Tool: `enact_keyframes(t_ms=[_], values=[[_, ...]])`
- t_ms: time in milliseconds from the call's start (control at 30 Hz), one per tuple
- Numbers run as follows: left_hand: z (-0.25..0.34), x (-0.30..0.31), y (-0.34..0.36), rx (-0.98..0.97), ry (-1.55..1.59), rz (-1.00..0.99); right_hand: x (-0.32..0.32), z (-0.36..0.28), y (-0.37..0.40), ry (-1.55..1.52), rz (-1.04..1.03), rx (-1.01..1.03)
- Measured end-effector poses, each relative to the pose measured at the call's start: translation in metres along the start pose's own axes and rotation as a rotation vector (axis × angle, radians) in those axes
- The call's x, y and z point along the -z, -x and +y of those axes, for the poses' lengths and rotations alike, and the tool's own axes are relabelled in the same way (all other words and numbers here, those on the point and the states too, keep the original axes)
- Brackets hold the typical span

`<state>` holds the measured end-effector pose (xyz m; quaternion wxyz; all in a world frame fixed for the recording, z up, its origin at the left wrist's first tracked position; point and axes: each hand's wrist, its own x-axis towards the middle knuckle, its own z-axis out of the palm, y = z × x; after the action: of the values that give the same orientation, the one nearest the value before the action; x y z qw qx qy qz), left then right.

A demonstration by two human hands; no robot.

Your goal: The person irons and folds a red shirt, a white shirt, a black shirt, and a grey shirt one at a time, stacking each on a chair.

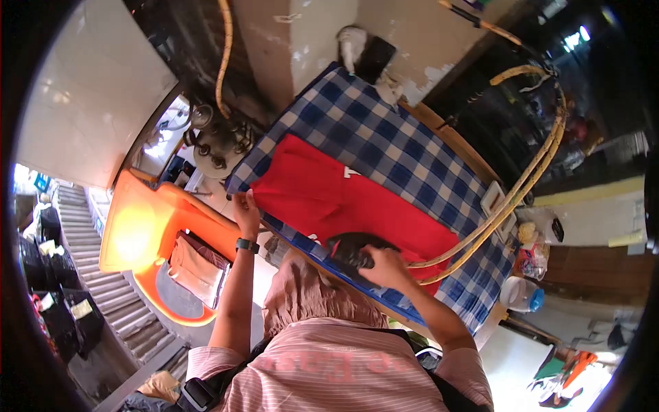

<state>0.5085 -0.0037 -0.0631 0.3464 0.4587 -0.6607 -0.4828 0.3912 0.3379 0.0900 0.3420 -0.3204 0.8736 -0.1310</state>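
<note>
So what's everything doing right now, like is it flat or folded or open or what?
Right hand: gripping the iron.
Left hand: at the red cloth's corner; grip unclear.
Iron: down on the red cloth.
Red cloth: spread out, slightly creased.
Checked cloth: spread underneath.
Clothes on the chair: folded.
Blue-lidded jar: lid on.

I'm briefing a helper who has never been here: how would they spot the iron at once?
Find the big blue-and-white checked cloth, then the red cloth spread over it. At the red cloth's edge nearest the wearer, the right hand grasps the iron. It is bulky and black, standing out against the bright red beside it.
</note>
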Motion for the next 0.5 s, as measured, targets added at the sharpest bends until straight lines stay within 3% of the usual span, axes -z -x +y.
enact_keyframes(t_ms=[133, 233, 300, 367, 433, 500], values=[[-0.018, -0.007, -0.005, -0.124, -0.179, 0.142, 0.007, 0.01, 0.027, -0.178, 0.09, 0.058], [0.015, -0.007, 0.01, -0.223, -0.308, 0.204, 0.022, 0.038, 0.043, -0.334, 0.386, -0.015], [0.033, -0.011, 0.027, -0.287, -0.361, 0.243, 0.041, 0.068, 0.048, -0.278, 0.344, -0.225], [0.048, -0.017, 0.043, -0.33, -0.324, 0.283, 0.041, 0.104, 0.05, -0.189, 0.527, -0.346], [0.05, -0.021, 0.053, -0.33, -0.303, 0.272, 0.045, 0.169, 0.06, -0.309, 0.461, -0.444], [0.051, -0.024, 0.063, -0.406, -0.307, 0.204, 0.046, 0.211, 0.078, -0.443, 0.558, -0.535]])
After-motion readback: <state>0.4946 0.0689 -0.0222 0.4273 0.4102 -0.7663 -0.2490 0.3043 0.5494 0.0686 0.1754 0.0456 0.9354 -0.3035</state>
